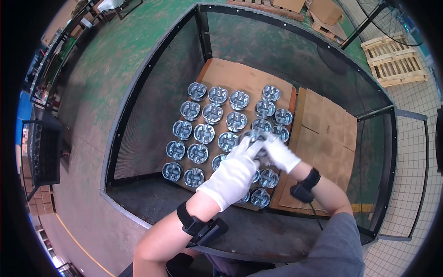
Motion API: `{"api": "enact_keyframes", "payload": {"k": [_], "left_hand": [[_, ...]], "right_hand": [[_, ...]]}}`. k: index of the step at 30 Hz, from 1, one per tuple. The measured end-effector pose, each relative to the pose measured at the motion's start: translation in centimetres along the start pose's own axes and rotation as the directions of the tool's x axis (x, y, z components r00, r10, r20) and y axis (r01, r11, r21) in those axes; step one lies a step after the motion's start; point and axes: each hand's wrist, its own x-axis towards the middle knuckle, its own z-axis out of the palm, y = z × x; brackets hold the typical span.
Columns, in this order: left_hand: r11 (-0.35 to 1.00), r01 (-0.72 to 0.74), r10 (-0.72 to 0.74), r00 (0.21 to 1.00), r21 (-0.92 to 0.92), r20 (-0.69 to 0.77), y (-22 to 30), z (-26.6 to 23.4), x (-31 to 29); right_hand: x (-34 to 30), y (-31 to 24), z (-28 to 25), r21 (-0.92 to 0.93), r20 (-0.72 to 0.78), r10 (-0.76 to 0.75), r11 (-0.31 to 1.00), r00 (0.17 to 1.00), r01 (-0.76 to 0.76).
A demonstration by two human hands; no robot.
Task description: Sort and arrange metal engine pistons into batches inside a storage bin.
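Note:
Shiny metal pistons (203, 133) lie in rough rows on a brown cardboard sheet (237, 74), their undersides with pin bosses facing up. My left hand (233, 177), in a white glove, reaches in over the lower middle of the rows, its fingers closed on a piston (251, 135). On the other side of that same piston, my right hand (280, 153), also gloved in white, has its fingers curled round it. The held piston is smeared by motion and partly covered by the fingers. Several pistons below it are hidden behind my left hand and forearm.
A dark mesh-walled cart (300, 34) surrounds the pistons, with a metal handle (425, 175) at its right. A second cardboard sheet (323, 152) lies to the right of the pistons. Wooden pallets (394, 60) stand beyond, and a black rack (45, 152) is at the left.

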Motion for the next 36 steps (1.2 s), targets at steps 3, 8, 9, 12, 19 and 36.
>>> {"api": "enact_keyframes", "payload": {"k": [3, 8, 9, 12, 19, 36], "left_hand": [[0.997, 0.063, -0.062, 0.998, -0.032, 0.022, 0.8, -0.9, 0.2], [0.983, 0.184, -0.184, 0.983, 0.014, 0.001, 0.7, -1.6, -0.3], [0.987, 0.158, -0.158, 0.987, 0.0, -0.015, 1.2, -1.8, 0.2], [0.987, 0.162, -0.162, 0.987, 0.014, 0.023, 1.4, -1.8, 0.0], [0.977, 0.215, -0.214, 0.973, 0.007, 0.087, 1.5, -1.9, 0.2], [0.851, 0.44, -0.299, 0.854, 0.286, -0.426, 8.3, -13.5, -9.9]], "right_hand": [[3.4, 0.2, -7.0, -0.12, -0.119, -0.169, 0.981, 0.978, 0.155], [11.8, 3.5, -17.3, -0.141, -0.751, -0.207, 0.978, 0.627, 0.154], [12.4, 4.4, -21.3, -0.266, -0.786, -0.295, 0.955, 0.544, 0.134], [15.0, 6.1, -23.9, -0.334, -0.804, -0.309, 0.942, 0.508, 0.044], [18.8, 10.4, -23.8, -0.445, -0.737, -0.284, 0.887, 0.614, -0.125], [-6.8, 1.7, -1.0, 0.3, 0.033, 0.057, 0.952, 0.998, -0.064]]}}
